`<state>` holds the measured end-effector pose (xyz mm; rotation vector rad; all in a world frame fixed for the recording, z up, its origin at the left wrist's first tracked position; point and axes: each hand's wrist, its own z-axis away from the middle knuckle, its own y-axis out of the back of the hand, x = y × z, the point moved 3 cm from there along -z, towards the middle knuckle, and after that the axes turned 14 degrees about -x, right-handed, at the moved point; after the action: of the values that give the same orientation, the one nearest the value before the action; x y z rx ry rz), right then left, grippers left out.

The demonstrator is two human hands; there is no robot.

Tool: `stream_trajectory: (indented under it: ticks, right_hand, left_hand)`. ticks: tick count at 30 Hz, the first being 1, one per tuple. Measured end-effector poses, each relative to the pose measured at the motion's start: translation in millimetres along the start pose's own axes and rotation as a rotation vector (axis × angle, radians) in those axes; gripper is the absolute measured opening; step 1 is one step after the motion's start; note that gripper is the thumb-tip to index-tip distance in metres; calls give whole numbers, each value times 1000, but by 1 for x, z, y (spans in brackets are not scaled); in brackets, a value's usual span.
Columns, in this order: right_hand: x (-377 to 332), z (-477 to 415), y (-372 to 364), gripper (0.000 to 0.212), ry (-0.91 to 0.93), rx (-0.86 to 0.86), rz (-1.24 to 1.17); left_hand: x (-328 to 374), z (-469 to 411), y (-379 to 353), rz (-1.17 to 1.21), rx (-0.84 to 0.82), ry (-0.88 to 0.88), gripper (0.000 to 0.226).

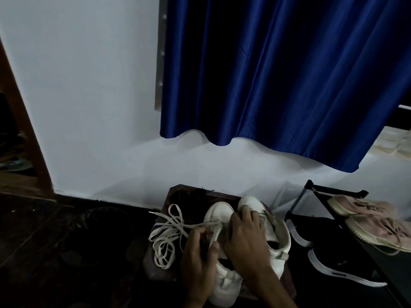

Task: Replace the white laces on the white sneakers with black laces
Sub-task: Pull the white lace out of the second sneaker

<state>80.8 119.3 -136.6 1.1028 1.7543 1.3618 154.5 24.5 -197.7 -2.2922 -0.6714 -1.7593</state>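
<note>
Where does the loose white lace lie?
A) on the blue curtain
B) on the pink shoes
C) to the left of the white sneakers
C: the white lace lies in a loose pile left of the white sneakers, running to the left hand.

Blue curtain (278, 74), pink sneakers (373, 218) on black rack (333, 192)

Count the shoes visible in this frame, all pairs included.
6. Two white sneakers lie on the small wooden stand under the hands, two pink shoes sit on the rack at right, and two black shoes below them. More may be hidden in the dark.
</note>
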Motion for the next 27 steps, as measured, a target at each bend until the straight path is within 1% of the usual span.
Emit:
stream_trajectory:
  ticks: [2,4,6,9,10,12,13,15,16,17,18,19,21,24,27]
  right_hand:
    - [-3,-1,-3,25,49,-9,75]
    - [-7,-2,-4,26,111,-52,130]
    - [-7,-3,-5,23,112,-82,123]
    - [-4,0,0,15,118,-77,52]
    - [-2,1,4,13,140,-69,5]
    - [9,1,20,22,169,-67,-136]
    - [19,-2,30,23,145,-98,-278]
    - [40,-9,46,20,99,-203,-579]
    - [46,-13,51,21,91,-274,-624]
    - [48,-15,54,22,90,-343,-533]
    - [45,-16,54,20,80,-396,-378]
    - [41,-17,53,20,75,-413,-221]
    - [27,-19,49,27,117,-423,-29]
    - [4,-20,38,28,173,-486,90]
    - [-5,-17,30,27,137,-456,127]
  left_hand:
    - [2,2,0,-29,29,-50,24]
    - [4,4,0,-28,33,-66,21]
    - [3,5,1,-33,29,-55,23]
    - [-1,3,0,-69,3,-47,32]
    - [-2,3,0,-73,-3,-56,34]
    - [-2,5,2,-83,-1,-86,37]
    - [-2,4,3,-92,2,-100,37]
    - [-2,4,4,-103,2,-126,38]
    - [-2,4,4,-105,-4,-136,38]
    - [-3,4,4,-102,-13,-138,38]
    - [-3,3,3,-99,-23,-137,38]
    - [-4,2,3,-100,-32,-138,37]
    - [-5,2,1,-107,-36,-134,37]
    - [-4,1,-1,-122,-37,-100,35]
    - [2,5,0,-141,-93,-135,39]
